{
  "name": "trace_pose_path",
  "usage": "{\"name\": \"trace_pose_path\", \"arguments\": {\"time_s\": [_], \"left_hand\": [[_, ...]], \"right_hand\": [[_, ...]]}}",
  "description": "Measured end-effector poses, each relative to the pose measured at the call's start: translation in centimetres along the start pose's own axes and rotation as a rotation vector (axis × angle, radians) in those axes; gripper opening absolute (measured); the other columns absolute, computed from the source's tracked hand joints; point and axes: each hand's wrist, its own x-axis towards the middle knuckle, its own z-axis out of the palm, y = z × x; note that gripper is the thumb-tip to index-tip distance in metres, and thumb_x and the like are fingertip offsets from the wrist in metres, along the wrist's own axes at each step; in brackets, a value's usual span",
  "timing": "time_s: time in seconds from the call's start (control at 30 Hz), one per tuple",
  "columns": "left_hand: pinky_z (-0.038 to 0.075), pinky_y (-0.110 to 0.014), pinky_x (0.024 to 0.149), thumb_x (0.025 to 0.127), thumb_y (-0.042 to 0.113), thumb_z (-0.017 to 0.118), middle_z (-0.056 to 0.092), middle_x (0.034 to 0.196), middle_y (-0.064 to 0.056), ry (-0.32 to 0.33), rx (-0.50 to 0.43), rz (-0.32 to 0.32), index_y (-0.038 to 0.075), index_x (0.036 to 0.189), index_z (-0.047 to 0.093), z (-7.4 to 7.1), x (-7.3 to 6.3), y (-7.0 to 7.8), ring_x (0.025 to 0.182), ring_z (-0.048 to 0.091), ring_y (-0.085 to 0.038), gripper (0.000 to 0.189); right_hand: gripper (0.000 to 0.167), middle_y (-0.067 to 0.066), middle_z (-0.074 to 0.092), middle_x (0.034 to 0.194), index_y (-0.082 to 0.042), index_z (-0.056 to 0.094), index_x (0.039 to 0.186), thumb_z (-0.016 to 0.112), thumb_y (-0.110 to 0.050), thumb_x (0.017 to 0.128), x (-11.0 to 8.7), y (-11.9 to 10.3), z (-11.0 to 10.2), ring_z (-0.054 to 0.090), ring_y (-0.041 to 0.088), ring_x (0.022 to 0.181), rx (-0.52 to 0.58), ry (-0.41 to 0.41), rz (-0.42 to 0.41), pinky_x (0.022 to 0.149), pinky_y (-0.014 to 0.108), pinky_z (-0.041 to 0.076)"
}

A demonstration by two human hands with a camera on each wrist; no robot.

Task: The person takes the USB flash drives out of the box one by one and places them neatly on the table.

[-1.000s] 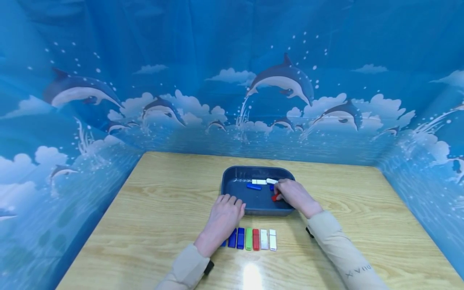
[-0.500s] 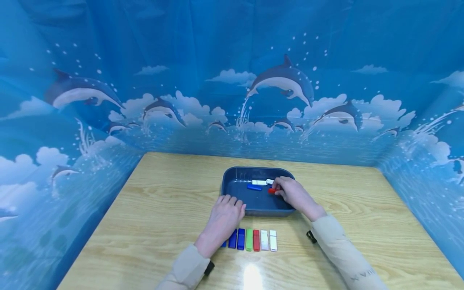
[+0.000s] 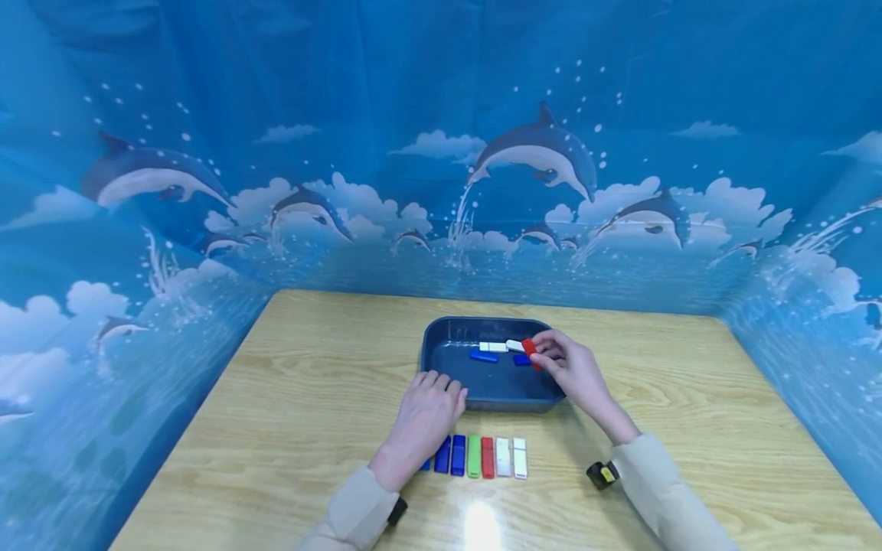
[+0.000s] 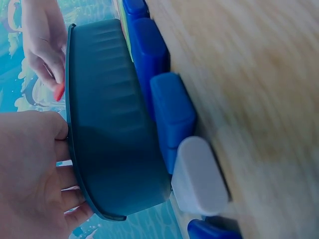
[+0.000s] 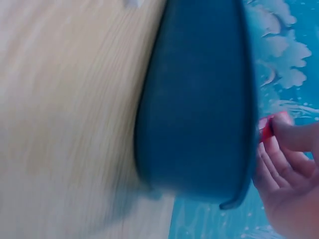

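Observation:
My right hand (image 3: 575, 373) pinches a red USB flash drive (image 3: 528, 347) between thumb and fingers, above the right side of a dark blue plastic tray (image 3: 503, 403). Inside that tray lie two blue flash drives (image 3: 484, 357) and two white ones (image 3: 492, 347). My left hand (image 3: 427, 407) rests over the tray's near left rim, its fingers reaching past the edge and the fingertips hidden. A row of flash drives stands in front: blue (image 3: 458, 455), green (image 3: 474, 457), red (image 3: 488, 458), silver (image 3: 503, 457) and white (image 3: 520, 458). More, including a white one (image 4: 199, 177), show in the left wrist view.
A wood-grain table (image 3: 303, 367) carries everything. Blue dolphin-print curtains (image 3: 386, 191) enclose it at the back and both sides. Each wrist bears a small black device (image 3: 602, 475).
My right hand has lifted the red flash drive from the tray floor and shifted slightly right, uncovering a blue drive. The left hand has stayed in place.

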Motion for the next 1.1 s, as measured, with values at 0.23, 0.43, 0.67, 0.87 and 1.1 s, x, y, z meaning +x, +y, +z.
{"name": "trace_pose_path", "arguments": {"time_s": [0.23,0.43,0.67,0.87,1.1], "left_hand": [[0.052,-0.039,0.097,0.104,0.033,0.055,0.074,0.094,0.000,0.015,-0.006,0.007,0.014,0.100,0.075,0.2,-0.1,-0.1,0.096,0.067,-0.019,0.028],[0.052,-0.039,0.098,0.104,0.034,0.055,0.074,0.095,0.000,0.011,-0.005,0.003,0.014,0.100,0.075,0.2,-0.1,-0.1,0.097,0.067,-0.020,0.029],[0.052,-0.039,0.098,0.104,0.033,0.056,0.074,0.093,0.000,0.029,0.002,0.010,0.014,0.099,0.075,0.3,-0.2,-0.2,0.095,0.067,-0.020,0.028],[0.052,-0.039,0.098,0.104,0.033,0.055,0.074,0.093,0.000,0.026,0.001,0.011,0.014,0.099,0.075,0.1,-0.2,-0.1,0.095,0.067,-0.019,0.028],[0.051,-0.039,0.099,0.105,0.033,0.055,0.074,0.095,0.000,0.022,-0.003,0.011,0.014,0.100,0.075,0.0,-0.1,0.0,0.096,0.067,-0.019,0.028]], "right_hand": [[0.030,0.014,0.068,0.107,-0.004,0.062,0.126,0.069,-0.012,0.097,-2.2,-1.2,-1.0,0.067,0.016,0.090,0.148,0.005,0.078,0.075,0.021,0.055],[0.034,0.017,0.066,0.108,-0.003,0.060,0.128,0.070,-0.010,0.096,-4.4,-1.9,-1.8,0.068,0.019,0.089,0.244,-0.040,0.120,0.074,0.032,0.059],[0.037,0.017,0.065,0.105,0.000,0.058,0.128,0.071,-0.003,0.093,-7.2,-1.8,-1.9,0.072,0.018,0.085,0.306,-0.082,0.130,0.073,0.037,0.062],[0.038,0.016,0.066,0.103,-0.003,0.061,0.126,0.072,0.001,0.090,-9.3,-1.4,-1.1,0.071,0.016,0.080,0.285,-0.114,0.160,0.068,0.033,0.061],[0.035,0.013,0.066,0.100,-0.002,0.063,0.120,0.074,0.002,0.087,-10.2,-1.0,0.0,0.068,0.016,0.075,0.223,-0.187,0.195,0.063,0.031,0.060]]}}
